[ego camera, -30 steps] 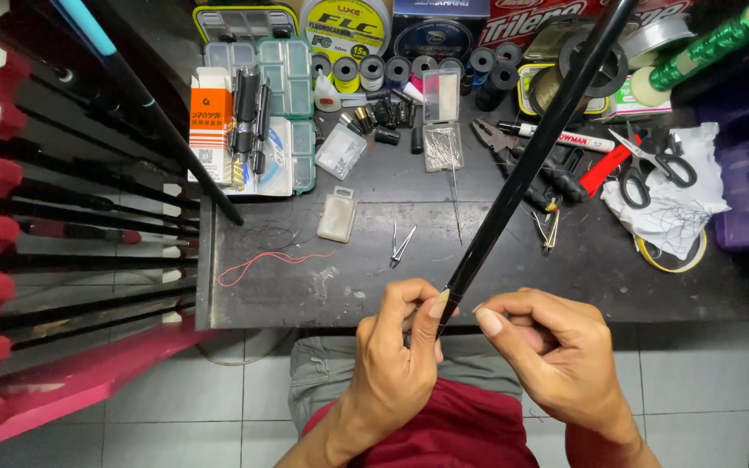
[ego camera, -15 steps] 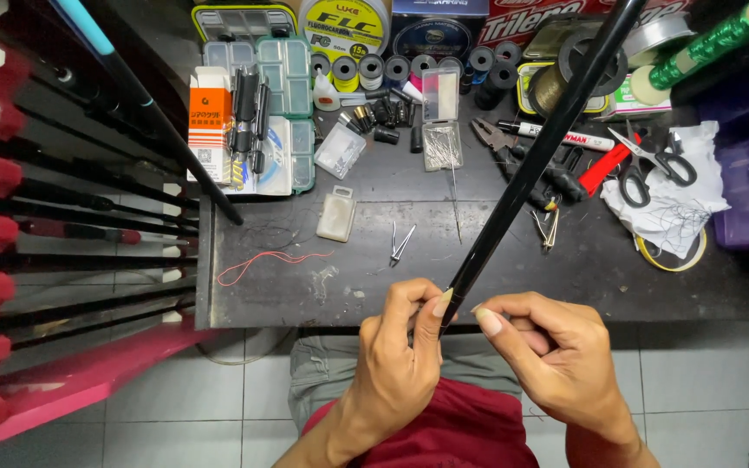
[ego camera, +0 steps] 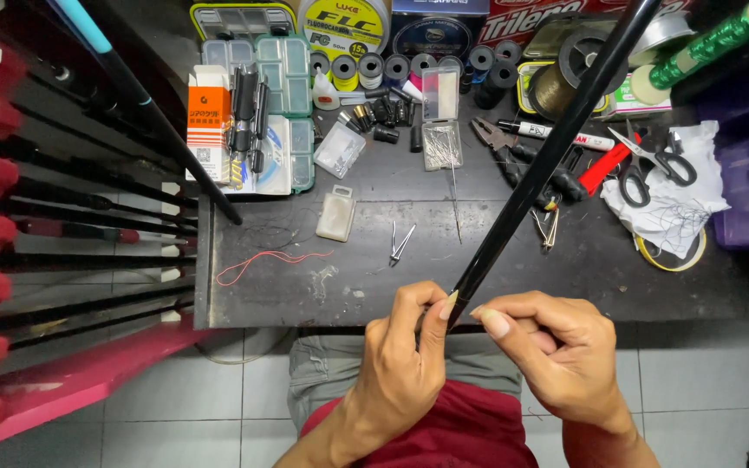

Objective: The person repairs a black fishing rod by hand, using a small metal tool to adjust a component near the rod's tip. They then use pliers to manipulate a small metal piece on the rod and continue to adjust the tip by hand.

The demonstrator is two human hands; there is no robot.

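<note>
This is a fishing-rod repair workshop. Many rods (ego camera: 71, 204) lie in a rack by a dark tabletop (ego camera: 565, 277) full of line spools (ego camera: 344, 26), pliers (ego camera: 500, 147), scissors (ego camera: 652, 169) and tackle boxes (ego camera: 283, 65).

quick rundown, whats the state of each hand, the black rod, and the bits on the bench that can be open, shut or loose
left hand: closed around the rod's near end
right hand: pinching at the rod's end
black rod: held, slanting up across the bench
scissors: lying slightly open on white paper
green tackle box: lid open
red thread: loose on the bench
small clear case: shut, lying flat
</note>
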